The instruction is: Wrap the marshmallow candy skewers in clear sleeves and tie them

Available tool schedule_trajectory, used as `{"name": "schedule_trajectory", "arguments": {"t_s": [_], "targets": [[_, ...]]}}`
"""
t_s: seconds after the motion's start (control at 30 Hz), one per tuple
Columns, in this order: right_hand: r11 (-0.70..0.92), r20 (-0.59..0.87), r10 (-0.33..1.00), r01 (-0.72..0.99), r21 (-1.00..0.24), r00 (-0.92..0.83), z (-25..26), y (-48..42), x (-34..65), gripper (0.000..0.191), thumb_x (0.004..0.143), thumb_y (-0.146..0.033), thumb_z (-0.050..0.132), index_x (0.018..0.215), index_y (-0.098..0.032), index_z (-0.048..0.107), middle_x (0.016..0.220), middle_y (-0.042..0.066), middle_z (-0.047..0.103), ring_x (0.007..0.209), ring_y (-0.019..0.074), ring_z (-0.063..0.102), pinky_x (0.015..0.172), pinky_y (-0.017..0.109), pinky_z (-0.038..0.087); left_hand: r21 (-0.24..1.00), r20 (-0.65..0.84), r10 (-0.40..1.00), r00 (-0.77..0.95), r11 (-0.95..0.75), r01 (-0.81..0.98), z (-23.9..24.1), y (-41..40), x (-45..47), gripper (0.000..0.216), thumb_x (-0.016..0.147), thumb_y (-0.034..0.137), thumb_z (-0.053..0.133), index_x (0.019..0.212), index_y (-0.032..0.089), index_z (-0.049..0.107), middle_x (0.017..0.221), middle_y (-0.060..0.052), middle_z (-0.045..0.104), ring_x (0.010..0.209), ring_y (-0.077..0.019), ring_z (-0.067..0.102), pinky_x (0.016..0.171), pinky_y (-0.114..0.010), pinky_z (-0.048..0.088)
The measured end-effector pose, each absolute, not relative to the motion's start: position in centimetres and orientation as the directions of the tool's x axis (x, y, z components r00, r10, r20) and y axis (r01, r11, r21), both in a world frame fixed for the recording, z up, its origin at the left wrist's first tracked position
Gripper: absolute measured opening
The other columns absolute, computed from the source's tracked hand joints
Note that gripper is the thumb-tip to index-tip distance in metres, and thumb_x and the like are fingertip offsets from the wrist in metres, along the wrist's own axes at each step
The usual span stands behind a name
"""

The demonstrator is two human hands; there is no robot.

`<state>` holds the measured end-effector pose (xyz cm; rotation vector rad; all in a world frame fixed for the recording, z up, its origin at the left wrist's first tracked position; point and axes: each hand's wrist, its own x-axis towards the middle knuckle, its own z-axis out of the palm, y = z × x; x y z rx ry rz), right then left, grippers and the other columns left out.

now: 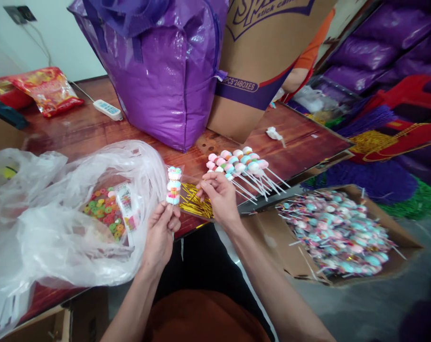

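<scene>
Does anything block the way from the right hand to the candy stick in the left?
Nothing visible stands between the right hand and the candy stick in the left hand; the gold ties show behind that gap.

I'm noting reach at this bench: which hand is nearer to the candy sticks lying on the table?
Right: the right hand is close beside the candy sticks, on their near side; the left hand is farther off to the left, holding up one candy stack.
</scene>
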<state>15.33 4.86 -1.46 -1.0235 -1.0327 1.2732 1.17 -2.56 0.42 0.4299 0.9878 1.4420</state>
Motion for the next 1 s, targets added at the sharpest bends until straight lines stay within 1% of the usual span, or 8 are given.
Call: {"name": "schedule_trajectory", "arguments": {"t_s": [0.07, 0.17, 0.23, 0.43, 0.6, 0.77, 0.9, 1.0], "targets": [[-0.067, -0.079, 0.997, -0.442, -0.895, 0.008, -0.9, 4.0, 14.8, 0.031, 0.073, -0.033, 0.074, 0.095, -0.021, 0.055, 0.075, -0.002, 0.068, 0.057, 0.0103, 0.060, 0.053, 0.021, 0.047, 0.791, -0.290, 0.939, -0.187, 0.125, -0.599, 0.4, -2.4, 1.7, 0.027, 0.075, 0.027, 0.078, 0.078, 0.016, 0.054, 0.068, 0.003, 0.054, 0.050, -0.0024, 0.030, 0.048, -0.016, 0.025], [-0.169, -0.170, 0.984, -0.542, -0.824, -0.048, -0.4, 1.8, 13.5, 0.030, 0.070, -0.032, 0.079, 0.088, -0.020, 0.058, 0.077, 0.000, 0.070, 0.058, 0.0106, 0.062, 0.056, 0.023, 0.051, 0.820, -0.255, 0.939, -0.230, 0.084, -0.567, 0.6, -2.2, 2.6, 0.023, 0.078, 0.024, 0.073, 0.087, 0.020, 0.052, 0.067, 0.005, 0.054, 0.051, -0.0044, 0.035, 0.048, -0.017, 0.026], [-0.139, -0.152, 0.988, -0.496, -0.857, -0.013, -0.3, 0.3, 12.5, 0.022, 0.073, -0.031, 0.077, 0.082, -0.020, 0.060, 0.073, 0.000, 0.069, 0.060, 0.0122, 0.062, 0.060, 0.026, 0.053, 0.826, -0.226, 0.945, -0.238, 0.057, -0.561, 0.7, -2.2, 3.1, 0.024, 0.078, 0.024, 0.072, 0.088, 0.022, 0.050, 0.065, 0.006, 0.053, 0.051, -0.0056, 0.038, 0.049, -0.017, 0.026], [0.110, 0.089, 0.977, -0.096, -0.989, 0.194, -0.7, -1.4, 11.9, 0.009, 0.080, -0.025, 0.071, 0.077, -0.021, 0.064, 0.073, -0.001, 0.065, 0.067, 0.0138, 0.060, 0.065, 0.027, 0.050, 0.778, -0.263, 0.949, -0.173, 0.102, -0.619, 0.6, -2.7, 3.3, 0.025, 0.075, 0.020, 0.074, 0.085, 0.022, 0.051, 0.062, 0.006, 0.051, 0.051, -0.0057, 0.038, 0.050, -0.017, 0.029], [0.083, 0.066, 0.979, -0.078, -0.994, 0.192, -0.5, -1.0, 12.5, 0.013, 0.078, -0.027, 0.073, 0.086, -0.020, 0.064, 0.077, 0.000, 0.066, 0.069, 0.0140, 0.061, 0.065, 0.026, 0.049, 0.792, -0.200, 0.969, -0.145, 0.073, -0.606, 0.6, -3.1, 3.3, 0.022, 0.078, 0.026, 0.076, 0.086, 0.019, 0.056, 0.065, 0.005, 0.051, 0.055, -0.0054, 0.040, 0.053, -0.017, 0.033], [0.035, 0.024, 0.997, -0.167, -0.985, 0.068, -0.5, -0.9, 12.9, 0.011, 0.083, -0.029, 0.066, 0.079, -0.020, 0.063, 0.074, -0.001, 0.065, 0.067, 0.0145, 0.059, 0.065, 0.028, 0.049, 0.825, -0.179, 0.970, -0.163, 0.058, -0.563, 0.6, -2.8, 3.5, 0.025, 0.081, 0.031, 0.077, 0.083, 0.017, 0.057, 0.065, 0.004, 0.051, 0.051, -0.0032, 0.034, 0.048, -0.015, 0.029], [-0.049, -0.033, 0.995, -0.188, -0.981, -0.091, -0.7, -1.1, 13.6, 0.017, 0.088, -0.031, 0.059, 0.075, -0.020, 0.057, 0.071, -0.001, 0.058, 0.066, 0.0141, 0.053, 0.064, 0.028, 0.045, 0.772, -0.256, 0.965, -0.057, 0.169, -0.613, 0.9, -2.7, 3.1, 0.031, 0.078, 0.033, 0.080, 0.078, 0.016, 0.054, 0.059, 0.006, 0.046, 0.047, -0.0020, 0.026, 0.042, -0.012, 0.021], [0.017, 0.044, 0.984, -0.154, -0.988, -0.172, -0.2, -1.2, 14.4, 0.019, 0.093, -0.031, 0.053, 0.077, -0.020, 0.051, 0.075, -0.001, 0.053, 0.071, 0.0141, 0.050, 0.068, 0.028, 0.044, 0.644, -0.368, 0.921, 0.127, 0.352, -0.679, 1.5, -2.8, 2.3, 0.035, 0.072, 0.031, 0.085, 0.079, 0.015, 0.055, 0.054, 0.009, 0.038, 0.045, -0.0017, 0.017, 0.039, -0.011, 0.016]]}}
